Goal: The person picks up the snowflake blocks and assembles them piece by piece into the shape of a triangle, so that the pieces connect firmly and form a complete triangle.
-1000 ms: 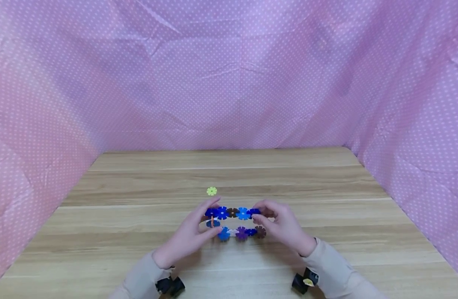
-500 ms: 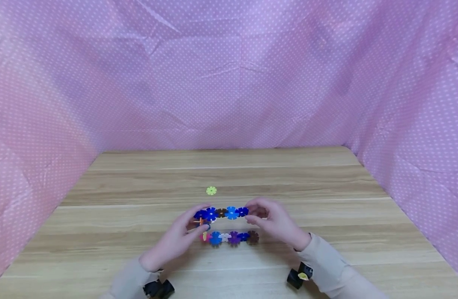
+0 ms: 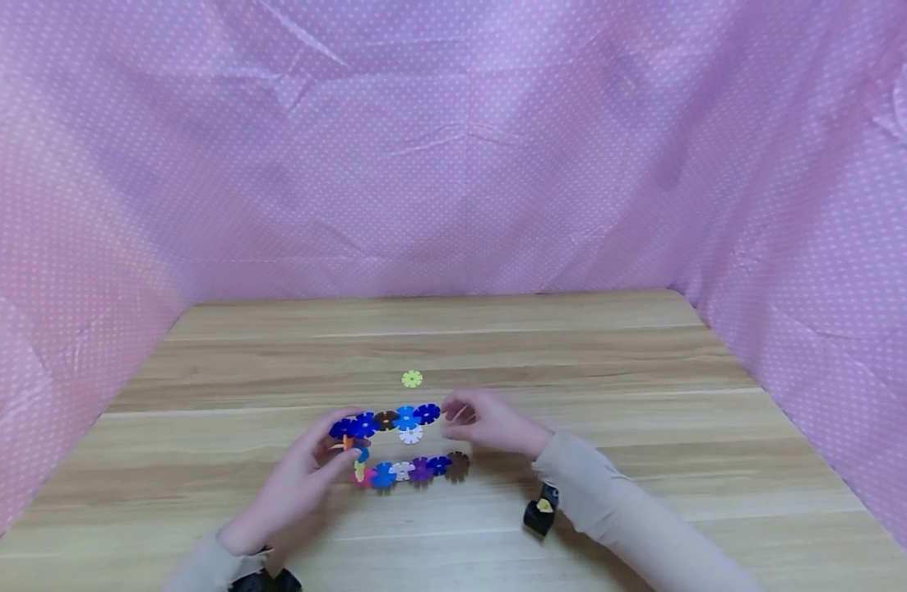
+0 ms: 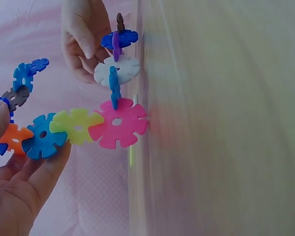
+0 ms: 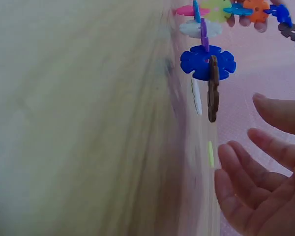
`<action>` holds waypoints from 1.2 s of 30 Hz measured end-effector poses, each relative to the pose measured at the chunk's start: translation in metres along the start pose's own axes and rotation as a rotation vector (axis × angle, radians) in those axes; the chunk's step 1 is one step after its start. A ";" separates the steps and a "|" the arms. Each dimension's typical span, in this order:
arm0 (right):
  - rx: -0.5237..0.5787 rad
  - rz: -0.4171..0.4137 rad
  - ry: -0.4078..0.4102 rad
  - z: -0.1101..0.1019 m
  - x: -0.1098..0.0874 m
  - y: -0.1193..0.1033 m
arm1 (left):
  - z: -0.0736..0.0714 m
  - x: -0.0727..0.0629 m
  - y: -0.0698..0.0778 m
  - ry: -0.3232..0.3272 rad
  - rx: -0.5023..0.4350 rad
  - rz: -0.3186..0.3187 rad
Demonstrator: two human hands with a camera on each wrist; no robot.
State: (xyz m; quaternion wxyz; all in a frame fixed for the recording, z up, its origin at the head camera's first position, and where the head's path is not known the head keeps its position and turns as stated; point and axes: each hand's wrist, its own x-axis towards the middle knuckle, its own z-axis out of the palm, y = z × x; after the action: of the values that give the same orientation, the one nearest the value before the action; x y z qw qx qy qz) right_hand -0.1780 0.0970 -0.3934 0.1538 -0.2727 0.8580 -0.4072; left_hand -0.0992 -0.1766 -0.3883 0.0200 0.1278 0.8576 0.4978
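Observation:
My left hand (image 3: 298,473) grips a chain of interlocking snowflake discs (image 3: 364,424) bent into a U. Its thumb and fingers pinch it around the orange disc (image 4: 15,139) and the blue disc (image 4: 44,137). A yellow disc and a pink disc (image 4: 117,124) continue the side down to the table. From there the near row runs right to a brown disc (image 5: 213,88). The raised far row ends in a dark blue disc (image 3: 427,413). Beside that end is my right hand (image 3: 490,423), fingers loosely bent with nothing between them in the right wrist view.
Flat on the wooden table (image 3: 608,370) lies a loose white disc (image 3: 411,434), just below the far row in the head view. A loose yellow-green disc (image 3: 412,379) lies farther back. Pink dotted cloth (image 3: 468,164) hangs behind and along both sides.
My left hand has carried the chain leftward. My right hand has come off the chain's far end and moved left too. The white disc on the table now shows.

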 end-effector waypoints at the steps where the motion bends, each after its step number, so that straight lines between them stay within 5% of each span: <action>1: -0.016 0.007 -0.011 0.002 0.005 -0.001 | -0.001 0.000 -0.001 0.003 -0.007 -0.006; 11: -0.176 0.042 -0.085 0.018 0.040 -0.007 | -0.013 -0.005 -0.010 0.036 -0.020 -0.002; 23: -0.282 0.027 -0.108 0.028 0.054 -0.014 | -0.020 -0.006 -0.009 0.056 0.027 0.028; 36: -0.131 0.007 -0.136 0.011 0.042 -0.002 | -0.015 -0.005 -0.005 0.075 0.048 0.048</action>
State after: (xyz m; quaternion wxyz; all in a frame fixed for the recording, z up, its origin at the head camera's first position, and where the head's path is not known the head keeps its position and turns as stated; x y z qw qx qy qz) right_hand -0.2054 0.0647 -0.4006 0.1951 -0.3064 0.8712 -0.3302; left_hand -0.0978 -0.1928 -0.3858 -0.0271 0.1300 0.8662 0.4817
